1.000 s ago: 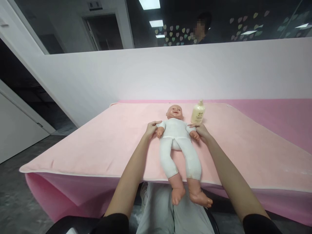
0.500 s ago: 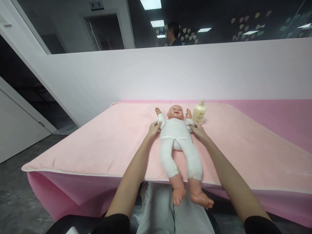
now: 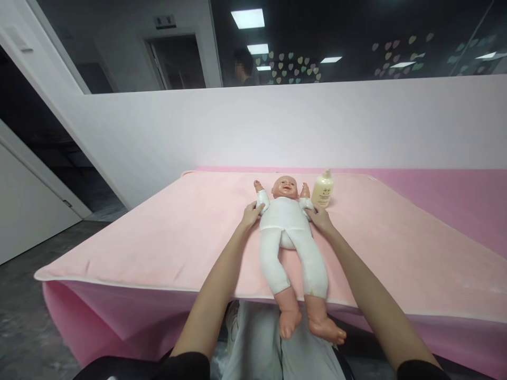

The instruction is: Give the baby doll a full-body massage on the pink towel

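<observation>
A baby doll (image 3: pixel 285 214) with a white cloth body lies on its back, head away from me, its feet hanging past the table's front edge. Both its arms are raised beside the head. My left hand (image 3: pixel 252 213) is closed around the doll's upper arm on the left side, at the white sleeve. On the other side, my right hand (image 3: pixel 320 217) grips the opposite sleeve near the elbow; part of its fingers is hidden. Just behind my right hand stands a pale yellow pump bottle (image 3: pixel 322 190), upright and apart from the doll.
A light pink blanket (image 3: pixel 158 237) covers the table over a darker pink cloth (image 3: pixel 435 195). Behind rises a white wall (image 3: pixel 297 126) with dark glass above, showing a person (image 3: pixel 243 68). My legs (image 3: pixel 261 338) are under the front edge; a white door (image 3: pixel 35 206) is at left.
The view has tilted slightly upward, so the table sits a little lower. Behind the glass, the person has shifted left. Both hands keep their hold on the doll's arms.
</observation>
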`<state>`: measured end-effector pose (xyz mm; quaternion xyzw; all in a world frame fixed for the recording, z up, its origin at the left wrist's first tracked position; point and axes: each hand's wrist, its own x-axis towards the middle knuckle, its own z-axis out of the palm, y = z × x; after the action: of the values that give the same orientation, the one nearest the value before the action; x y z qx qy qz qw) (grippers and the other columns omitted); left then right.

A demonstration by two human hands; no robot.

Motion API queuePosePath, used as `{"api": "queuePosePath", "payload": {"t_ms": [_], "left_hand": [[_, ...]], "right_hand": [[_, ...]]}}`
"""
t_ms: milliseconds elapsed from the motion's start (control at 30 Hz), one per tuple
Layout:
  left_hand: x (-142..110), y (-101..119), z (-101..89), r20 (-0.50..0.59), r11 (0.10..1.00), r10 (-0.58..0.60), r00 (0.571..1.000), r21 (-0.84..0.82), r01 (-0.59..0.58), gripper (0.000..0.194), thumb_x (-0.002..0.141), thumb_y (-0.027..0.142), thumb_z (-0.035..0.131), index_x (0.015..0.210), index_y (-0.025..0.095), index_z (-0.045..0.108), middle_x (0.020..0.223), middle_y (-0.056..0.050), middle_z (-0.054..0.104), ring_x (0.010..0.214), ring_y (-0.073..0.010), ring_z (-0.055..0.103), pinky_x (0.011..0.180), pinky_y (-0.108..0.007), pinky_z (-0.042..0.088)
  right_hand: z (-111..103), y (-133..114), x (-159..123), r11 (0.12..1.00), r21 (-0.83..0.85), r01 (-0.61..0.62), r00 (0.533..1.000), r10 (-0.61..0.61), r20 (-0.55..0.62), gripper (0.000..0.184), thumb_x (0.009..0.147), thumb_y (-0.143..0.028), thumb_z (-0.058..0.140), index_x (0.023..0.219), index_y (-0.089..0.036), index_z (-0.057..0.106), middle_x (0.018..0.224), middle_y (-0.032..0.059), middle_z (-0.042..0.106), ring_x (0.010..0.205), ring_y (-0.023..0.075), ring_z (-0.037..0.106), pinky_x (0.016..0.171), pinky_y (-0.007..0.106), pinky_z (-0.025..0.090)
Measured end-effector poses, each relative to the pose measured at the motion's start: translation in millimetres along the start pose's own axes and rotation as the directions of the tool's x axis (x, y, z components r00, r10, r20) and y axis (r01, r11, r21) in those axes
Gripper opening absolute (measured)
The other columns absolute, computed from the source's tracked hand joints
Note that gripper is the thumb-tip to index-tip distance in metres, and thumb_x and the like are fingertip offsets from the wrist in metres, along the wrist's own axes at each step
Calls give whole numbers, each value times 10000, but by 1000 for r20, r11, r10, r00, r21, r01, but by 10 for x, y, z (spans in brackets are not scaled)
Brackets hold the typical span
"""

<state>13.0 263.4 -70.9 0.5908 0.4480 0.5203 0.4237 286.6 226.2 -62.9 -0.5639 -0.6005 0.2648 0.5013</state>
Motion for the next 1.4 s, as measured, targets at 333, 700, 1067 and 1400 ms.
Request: {"api": "queuePosePath", "payload": {"t_ms": [333, 700, 1067, 1400], "left_hand": [[-24, 45, -72, 59, 935, -116, 992, -331, 129, 234, 485, 94, 624, 708, 136, 678, 996, -90, 695, 844, -178, 633, 741, -292, 480], [-91, 140, 36, 64, 940, -115, 991, -316, 130, 363, 565, 228, 684, 914, 131, 697, 732, -32, 652, 601, -100, 547, 555, -221, 403], [16, 27, 19, -64, 976, 29, 998, 216, -15, 374, 759, 499, 561, 690, 134, 600, 598, -8, 542, 533, -109, 457, 497, -234, 349], [18, -13, 6, -34, 999, -3, 999, 43, 4, 440, 702, 542, 629, 841, 125, 653, 680, -17, 588, 539, -97, 475, 483, -220, 377]], "right_hand": [[-155, 142, 55, 922, 365, -128, 988, 85, 131, 157, 498, -178, 633, 641, -173, 698, 920, 67, 692, 886, 191, 621, 860, 328, 485], [-146, 41, -6, 916, 364, -166, 979, 109, 171, 351, 566, -230, 674, 908, -161, 711, 971, 56, 685, 895, 189, 615, 807, 300, 493], [18, -55, 58, 987, -130, -99, 995, 100, 0, 339, 737, -421, 543, 869, -122, 628, 867, 88, 661, 783, 211, 580, 700, 309, 437], [-51, 59, 41, 956, 259, -140, 987, 114, 114, 415, 607, -391, 702, 924, -126, 653, 945, 77, 674, 800, 179, 599, 717, 292, 474]]}}
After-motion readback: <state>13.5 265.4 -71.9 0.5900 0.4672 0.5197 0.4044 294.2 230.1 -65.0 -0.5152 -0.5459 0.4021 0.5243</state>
